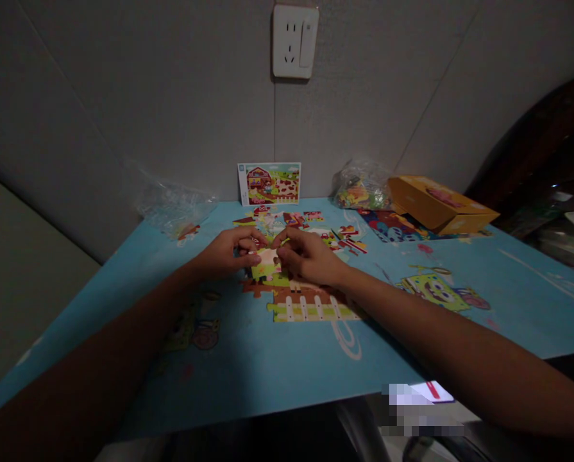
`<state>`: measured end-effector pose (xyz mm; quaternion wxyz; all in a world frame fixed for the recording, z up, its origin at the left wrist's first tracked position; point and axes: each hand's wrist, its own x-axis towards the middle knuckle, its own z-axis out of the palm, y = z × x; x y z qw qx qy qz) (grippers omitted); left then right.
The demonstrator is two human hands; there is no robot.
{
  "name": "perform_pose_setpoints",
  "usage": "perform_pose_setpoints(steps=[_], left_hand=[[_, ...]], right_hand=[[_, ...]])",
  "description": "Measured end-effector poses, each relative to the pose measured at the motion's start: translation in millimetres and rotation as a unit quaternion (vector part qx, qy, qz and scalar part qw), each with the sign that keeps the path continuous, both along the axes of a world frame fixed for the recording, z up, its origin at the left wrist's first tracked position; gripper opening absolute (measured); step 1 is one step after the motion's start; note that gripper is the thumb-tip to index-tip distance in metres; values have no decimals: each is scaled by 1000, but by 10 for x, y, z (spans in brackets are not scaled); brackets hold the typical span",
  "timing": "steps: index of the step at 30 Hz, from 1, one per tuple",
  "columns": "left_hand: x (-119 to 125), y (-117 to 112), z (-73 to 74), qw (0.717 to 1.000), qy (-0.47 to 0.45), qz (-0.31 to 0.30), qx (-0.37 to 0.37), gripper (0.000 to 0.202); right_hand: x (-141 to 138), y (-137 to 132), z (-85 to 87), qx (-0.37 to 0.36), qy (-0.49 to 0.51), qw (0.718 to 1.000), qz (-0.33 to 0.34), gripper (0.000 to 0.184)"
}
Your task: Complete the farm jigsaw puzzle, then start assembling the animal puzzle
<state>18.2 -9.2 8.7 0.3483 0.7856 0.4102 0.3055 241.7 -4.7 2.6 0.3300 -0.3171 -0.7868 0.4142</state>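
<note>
Both hands are closed on puzzle pieces (267,261), light green and cream, held over the middle of the table. My left hand (231,250) pinches their left side between thumb and fingers. From the right, my right hand (310,255) grips the other side, its fingertips close to the left ones. Whether this is one piece or two joined cannot be made out. Below lies a partly joined puzzle (310,307) with a white fence along its front edge. Several loose puzzle pieces (351,242) lie behind and to the right of my hands.
A farm picture card (270,185) leans on the wall. At the back left is a clear plastic bag (176,202); at the back right, a bag of colourful pieces (363,189) and a yellow box (440,199) on a dark picture sheet (387,228). The table (219,385) has a blue cartoon cover.
</note>
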Motion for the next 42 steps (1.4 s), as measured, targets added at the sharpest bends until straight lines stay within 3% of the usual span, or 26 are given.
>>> perform_pose_setpoints(steps=[6, 12, 14, 17, 19, 21, 27, 36, 39, 42], left_hand=[[1, -8, -6, 996, -42, -9, -73, 33], [-69, -31, 55, 977, -8, -105, -186, 43], [-86, -10, 49, 986, -9, -88, -139, 40], [-88, 50, 5, 998, 15, -55, 20, 31], [-88, 100, -47, 990, 57, -60, 117, 27], [-93, 143, -113, 978, 104, -74, 167, 28], [-82, 147, -232, 959, 233, -59, 151, 48], [-40, 141, -194, 949, 262, -52, 167, 50], [-35, 153, -204, 954, 235, -45, 183, 40], [-28, 157, -211, 961, 204, -25, 187, 36]], right_hand=[[-36, 13, -29, -45, -7, 999, -1, 20], [-81, -65, -25, -76, -18, 996, 42, 15], [-100, -121, -12, -62, -74, 992, 77, 10], [-131, -186, 4, 41, -149, 981, 115, 6], [-140, -205, 20, 124, -163, 971, 120, 5], [-134, -216, 48, 178, -160, 964, 115, 8], [-94, -282, 122, 240, -214, 931, 173, 42], [-90, -271, 107, 248, -194, 928, 197, 36], [-43, -186, 135, 255, -198, 936, 140, 35], [11, -35, 124, 265, -233, 936, 24, 35]])
